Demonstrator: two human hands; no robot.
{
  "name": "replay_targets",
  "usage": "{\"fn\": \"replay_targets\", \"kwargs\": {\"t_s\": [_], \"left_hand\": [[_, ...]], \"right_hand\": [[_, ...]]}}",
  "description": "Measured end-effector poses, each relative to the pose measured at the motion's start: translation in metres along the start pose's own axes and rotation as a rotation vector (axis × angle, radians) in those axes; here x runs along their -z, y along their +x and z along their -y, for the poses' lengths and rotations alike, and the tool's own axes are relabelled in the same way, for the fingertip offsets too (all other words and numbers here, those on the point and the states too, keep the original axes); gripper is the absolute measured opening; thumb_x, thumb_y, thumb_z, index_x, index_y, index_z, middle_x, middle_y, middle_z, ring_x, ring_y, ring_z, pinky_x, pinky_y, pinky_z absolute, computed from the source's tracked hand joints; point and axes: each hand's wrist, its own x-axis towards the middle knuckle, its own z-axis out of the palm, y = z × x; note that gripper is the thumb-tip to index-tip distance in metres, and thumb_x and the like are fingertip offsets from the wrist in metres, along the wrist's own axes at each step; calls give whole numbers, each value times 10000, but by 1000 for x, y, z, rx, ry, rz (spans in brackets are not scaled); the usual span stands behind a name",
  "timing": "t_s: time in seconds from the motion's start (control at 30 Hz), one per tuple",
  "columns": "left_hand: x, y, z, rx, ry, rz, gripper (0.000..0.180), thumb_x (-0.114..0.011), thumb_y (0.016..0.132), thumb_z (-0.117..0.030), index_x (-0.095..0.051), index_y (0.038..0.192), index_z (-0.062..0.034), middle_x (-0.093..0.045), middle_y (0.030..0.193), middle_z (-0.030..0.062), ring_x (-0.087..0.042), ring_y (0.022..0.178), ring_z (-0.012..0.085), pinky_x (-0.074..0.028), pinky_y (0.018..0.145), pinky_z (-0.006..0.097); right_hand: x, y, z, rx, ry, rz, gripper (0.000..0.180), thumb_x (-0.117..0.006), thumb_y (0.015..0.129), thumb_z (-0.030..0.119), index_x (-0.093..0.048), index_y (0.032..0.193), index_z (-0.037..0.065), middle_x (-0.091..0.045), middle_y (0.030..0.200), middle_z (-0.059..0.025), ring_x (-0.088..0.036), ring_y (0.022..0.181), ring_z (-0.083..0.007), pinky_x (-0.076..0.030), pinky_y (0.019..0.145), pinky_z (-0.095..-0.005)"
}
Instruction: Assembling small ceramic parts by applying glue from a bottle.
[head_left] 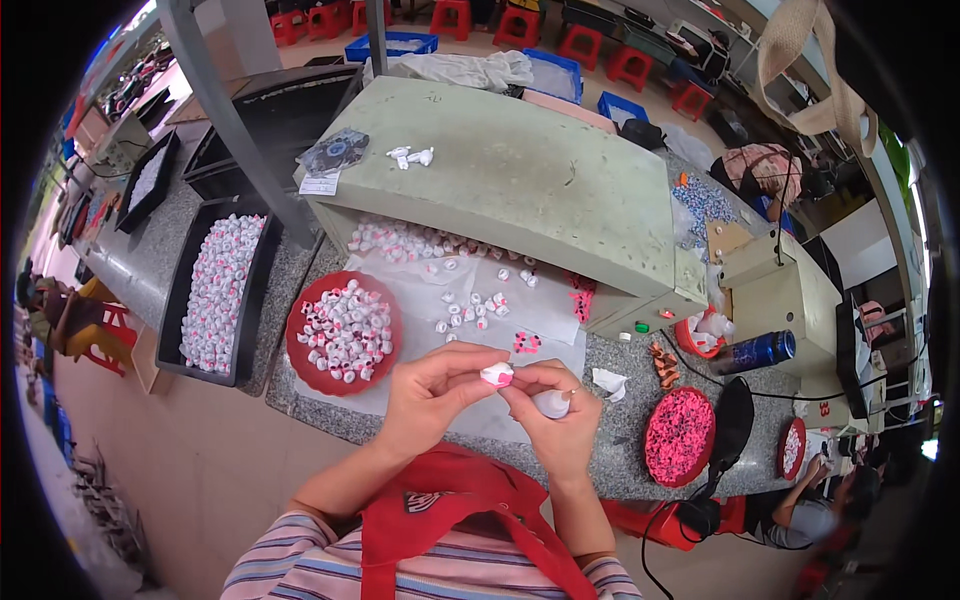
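In front of my chest, a small white figure piece with a pink part (497, 374) is pinched between the fingertips of both hands. My left hand (425, 395) is closed on its left side. My right hand (555, 420) grips the other side and also keeps a translucent white, bottle-like thing (551, 403) against its palm; the fingers partly hide it. Just beyond my hands, several tiny pink-and-black pieces (527, 342) lie on the white sheet (405, 283). Farther off on that sheet are loose white pieces with pink marks (478, 310).
Left of my hands stands a red bowl (293, 345) of white pieces, beside a black tray (240, 352) holding more. A pale green metal housing (500, 150) spans the bench ahead. On the right are a bowl of pink pieces (680, 435), a blue bottle (757, 351) and cables. A co-worker (815, 510) sits far right.
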Motion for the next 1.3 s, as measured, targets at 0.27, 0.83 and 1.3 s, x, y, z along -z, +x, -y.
{"fn": "replay_targets", "kwargs": {"t_s": [0.27, 0.83, 1.3], "left_hand": [[-8, 4, 19, -171, 253, -84, 204, -536, 774, 89, -568, 970, 40, -539, 1026, 155, -560, 923, 196, -481, 777, 267], [0, 15, 24, 144, -108, -163, 276, -528, 771, 84, -539, 1047, 64, -558, 1065, 155, -548, 966, 182, -433, 837, 270], [2, 6, 23, 137, -223, -176, 255, -538, 776, 67, -551, 1030, 53, -584, 1006, 136, -569, 887, 166, -452, 793, 263]], "right_hand": [[3, 12, -9, 78, -115, -21, 162, -673, 646, -76, -637, 790, -11, -585, 760, -62, -542, 642, -99, -420, 547, -197], [2, 29, -23, 35, -121, 12, 122, -679, 662, -55, -636, 766, -8, -571, 720, -45, -520, 594, -82, -398, 514, -186], [-9, 16, -20, 206, -221, -90, 156, -700, 647, -30, -633, 781, 15, -582, 739, -74, -553, 653, -135, -440, 572, -235]]}}
